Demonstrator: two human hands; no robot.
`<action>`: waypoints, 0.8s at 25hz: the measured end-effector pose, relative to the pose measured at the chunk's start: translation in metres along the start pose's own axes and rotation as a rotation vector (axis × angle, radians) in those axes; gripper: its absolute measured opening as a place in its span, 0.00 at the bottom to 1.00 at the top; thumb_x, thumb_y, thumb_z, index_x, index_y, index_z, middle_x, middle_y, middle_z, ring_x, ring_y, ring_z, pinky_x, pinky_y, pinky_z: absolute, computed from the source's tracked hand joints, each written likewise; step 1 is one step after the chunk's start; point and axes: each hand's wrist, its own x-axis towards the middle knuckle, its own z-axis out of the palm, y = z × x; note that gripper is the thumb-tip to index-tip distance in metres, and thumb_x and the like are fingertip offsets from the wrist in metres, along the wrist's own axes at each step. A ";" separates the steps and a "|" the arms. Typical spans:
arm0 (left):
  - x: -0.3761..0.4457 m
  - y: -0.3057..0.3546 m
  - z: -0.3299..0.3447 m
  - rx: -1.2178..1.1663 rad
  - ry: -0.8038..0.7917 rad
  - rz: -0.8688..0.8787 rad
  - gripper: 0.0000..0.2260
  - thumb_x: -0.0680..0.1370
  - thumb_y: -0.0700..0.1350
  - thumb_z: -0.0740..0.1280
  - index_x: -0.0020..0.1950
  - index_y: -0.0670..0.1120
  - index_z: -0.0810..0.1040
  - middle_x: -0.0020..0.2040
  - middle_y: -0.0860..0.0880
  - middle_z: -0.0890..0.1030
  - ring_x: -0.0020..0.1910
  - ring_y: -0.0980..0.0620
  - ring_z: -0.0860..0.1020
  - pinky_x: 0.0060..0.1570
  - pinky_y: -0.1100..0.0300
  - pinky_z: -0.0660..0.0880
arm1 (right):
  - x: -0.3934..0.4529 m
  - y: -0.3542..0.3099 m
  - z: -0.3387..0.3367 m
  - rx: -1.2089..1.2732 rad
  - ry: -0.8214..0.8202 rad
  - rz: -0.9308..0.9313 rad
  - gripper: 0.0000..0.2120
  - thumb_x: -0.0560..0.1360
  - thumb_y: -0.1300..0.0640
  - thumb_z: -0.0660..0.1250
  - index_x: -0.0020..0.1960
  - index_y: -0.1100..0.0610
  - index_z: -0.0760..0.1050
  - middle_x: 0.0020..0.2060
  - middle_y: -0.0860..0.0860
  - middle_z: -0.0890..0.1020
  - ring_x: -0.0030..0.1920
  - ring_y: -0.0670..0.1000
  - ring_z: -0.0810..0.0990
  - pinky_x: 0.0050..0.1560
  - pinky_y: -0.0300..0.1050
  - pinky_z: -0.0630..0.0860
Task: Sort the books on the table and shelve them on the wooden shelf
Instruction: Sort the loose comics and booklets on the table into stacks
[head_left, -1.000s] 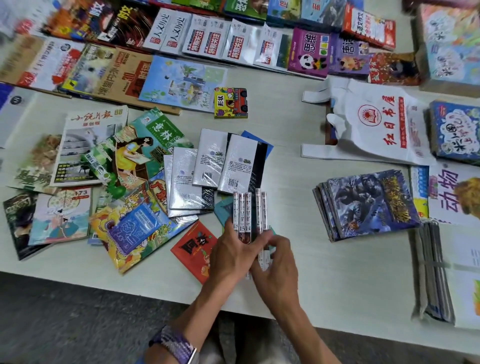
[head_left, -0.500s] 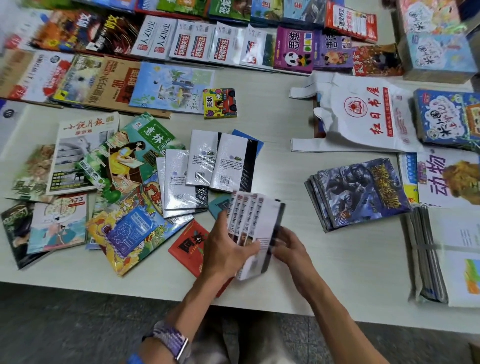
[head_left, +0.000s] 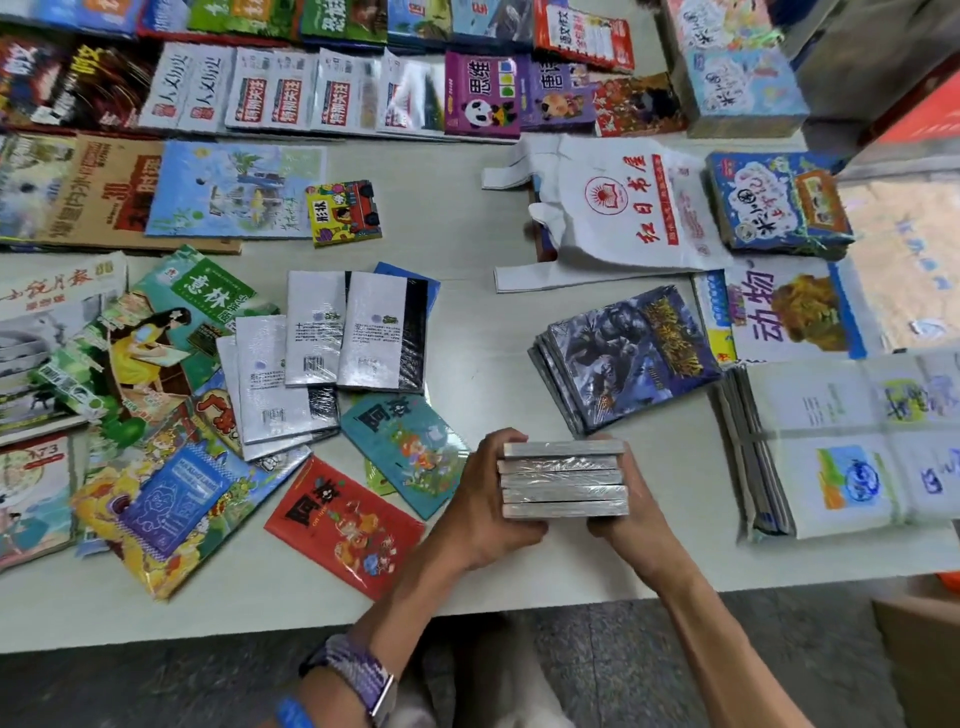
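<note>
Now the small stack of books (head_left: 564, 479) lies flat with its page edges facing the camera; half a second ago it was tipped up so its spines showed. It has also moved a bit to the right, off the messy pile of magazines (head_left: 156, 415).

On the left, the red book (head_left: 343, 525) and the teal book (head_left: 405, 447) lie where they were on the white table (head_left: 493, 322). The left hand (head_left: 483, 509) wraps around the stack's left end. The right hand (head_left: 631, 512) grips its right end. Both hold it tight, just above the table's near edge. Further right sits the dark stack of comics (head_left: 628, 353).
</note>
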 end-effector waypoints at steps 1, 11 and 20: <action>0.000 -0.001 0.006 0.024 -0.018 -0.005 0.38 0.62 0.38 0.79 0.68 0.44 0.66 0.55 0.49 0.76 0.53 0.52 0.77 0.53 0.59 0.75 | -0.004 0.004 -0.003 0.001 -0.017 -0.017 0.30 0.61 0.59 0.65 0.63 0.49 0.70 0.52 0.37 0.82 0.52 0.37 0.80 0.52 0.29 0.74; 0.018 0.011 0.012 -0.035 -0.052 -0.317 0.35 0.59 0.69 0.77 0.60 0.64 0.68 0.53 0.58 0.83 0.48 0.62 0.83 0.49 0.59 0.82 | -0.009 0.014 -0.013 0.493 0.031 0.252 0.33 0.64 0.55 0.79 0.66 0.61 0.73 0.56 0.59 0.85 0.56 0.61 0.85 0.51 0.52 0.83; 0.014 0.007 0.056 -0.293 -0.053 -0.551 0.04 0.80 0.45 0.67 0.52 0.48 0.80 0.44 0.49 0.83 0.40 0.51 0.80 0.40 0.61 0.74 | -0.045 0.009 -0.022 -0.668 0.665 0.038 0.31 0.57 0.49 0.78 0.56 0.49 0.69 0.48 0.49 0.77 0.46 0.55 0.75 0.44 0.52 0.73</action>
